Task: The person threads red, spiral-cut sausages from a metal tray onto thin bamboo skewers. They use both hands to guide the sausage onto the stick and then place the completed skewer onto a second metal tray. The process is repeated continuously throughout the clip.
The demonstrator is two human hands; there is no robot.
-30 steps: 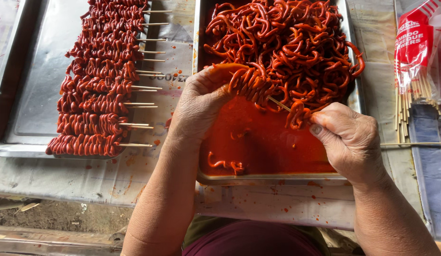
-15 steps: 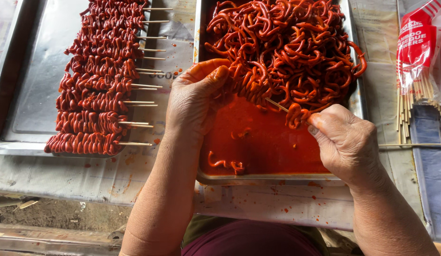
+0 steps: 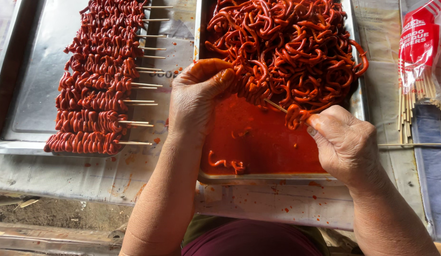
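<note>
- this looked like a street-food or market stall's prep spot rather than a home kitchen.
- a deep metal tray [image 3: 355, 102] held a big heap of red marinated strips [image 3: 286, 47] in orange sauce, far more than one household meal.
- a flat steel tray [image 3: 35, 95] beside it carried rows of finished skewers [image 3: 99, 80], laid side by side in bulk.
- a red packet of bamboo sticks [image 3: 417, 61] lay open at the edge, spare sticks spilling out.
- the worktop was covered with stained paper sheets [image 3: 277, 204], splashed with sauce.
- below the table edge, rough bare ground [image 3: 64, 213] with scraps showed, suggesting an outdoor or open-sided place.
</note>
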